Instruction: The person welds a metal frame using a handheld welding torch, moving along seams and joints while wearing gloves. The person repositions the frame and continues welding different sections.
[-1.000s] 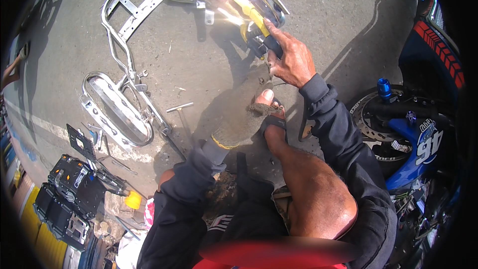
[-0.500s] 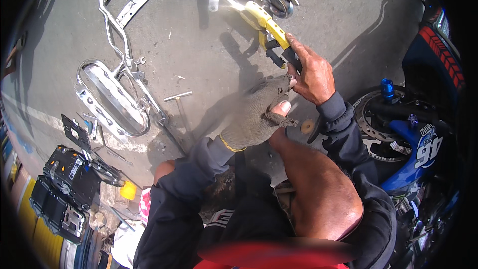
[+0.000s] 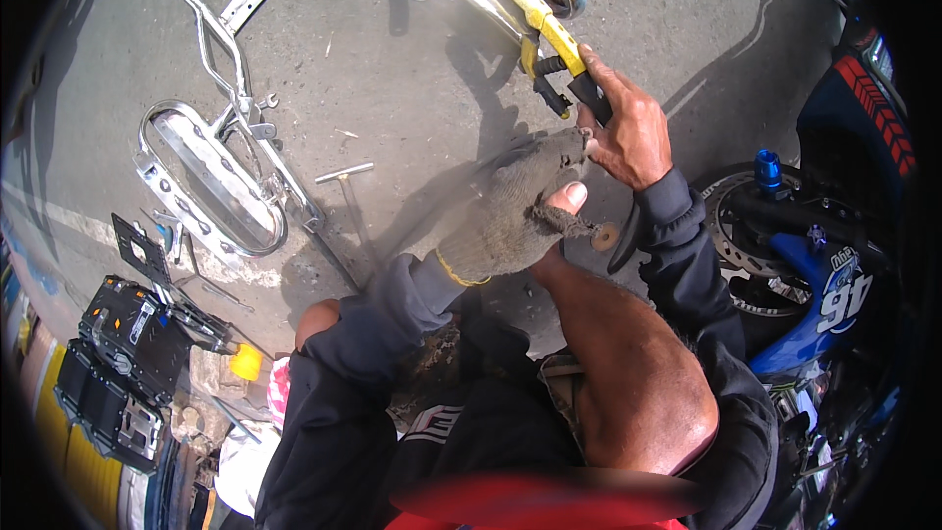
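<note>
My right hand (image 3: 636, 137), bare, is closed round the black handle of a yellow welding electrode holder (image 3: 551, 27), index finger stretched along its top. The holder's yellow head points up-left, beside a shiny tube of a bent metal frame (image 3: 231, 59). I cannot make out an electrode in its jaws. My left hand (image 3: 505, 211) wears a frayed grey knit glove, bare thumb poking out. Its thumb stands apart from the fingers, whose tips meet my right hand near the handle; I see nothing held there.
A T-shaped wrench (image 3: 345, 175) and a small spanner (image 3: 268, 100) lie on the ground. At left are a black metal box (image 3: 135, 334) and a yellow-headed mallet (image 3: 245, 361). A blue motorcycle (image 3: 800, 304) stands close on my right. My bent knee (image 3: 677, 412) rises between my arms.
The electrode holder and both hands have shifted slightly right, the holder's head moving off the tube. The bright glow on the tube has faded, and the frame appears slightly farther left and up.
</note>
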The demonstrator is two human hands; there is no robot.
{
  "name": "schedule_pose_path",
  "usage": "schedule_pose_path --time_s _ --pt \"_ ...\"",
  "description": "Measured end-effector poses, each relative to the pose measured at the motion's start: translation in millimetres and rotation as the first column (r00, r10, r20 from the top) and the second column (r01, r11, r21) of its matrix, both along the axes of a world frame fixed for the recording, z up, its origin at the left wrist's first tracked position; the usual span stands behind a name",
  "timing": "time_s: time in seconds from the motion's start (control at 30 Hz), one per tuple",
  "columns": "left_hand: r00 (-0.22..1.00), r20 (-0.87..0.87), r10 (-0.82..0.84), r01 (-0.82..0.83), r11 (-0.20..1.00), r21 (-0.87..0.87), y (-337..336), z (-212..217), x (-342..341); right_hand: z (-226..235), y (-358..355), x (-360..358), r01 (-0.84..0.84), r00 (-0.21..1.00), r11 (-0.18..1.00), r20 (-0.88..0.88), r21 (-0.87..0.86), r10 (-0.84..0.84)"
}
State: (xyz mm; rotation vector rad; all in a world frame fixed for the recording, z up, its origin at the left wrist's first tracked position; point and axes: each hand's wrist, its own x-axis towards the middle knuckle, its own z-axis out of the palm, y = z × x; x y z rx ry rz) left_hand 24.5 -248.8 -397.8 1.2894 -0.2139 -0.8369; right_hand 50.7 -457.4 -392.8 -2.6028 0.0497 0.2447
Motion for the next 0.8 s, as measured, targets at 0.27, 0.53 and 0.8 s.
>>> schedule_pose_path --time_s 0.27,0.53,0.8 --pt "0.989 0.149 0.022 -0.023 1.000 0.008 -2.4 0.0 6.7 -3.6 -2.0 6.3 -0.005 0.998 1.000 0.060 0.020 0.004" --pt "0.993 -0.018 0.119 -0.119 0.993 -0.021 -7.3 6.5 6.7 -2.8 -4.6 10.7 -0.003 0.999 0.999 0.053 0.035 0.001" --pt "0.996 0.084 -0.004 0.004 1.000 -0.001 -2.2 9.1 14.2 -0.1 -3.4 13.6 0.027 0.999 0.999 0.021 0.040 -0.028"
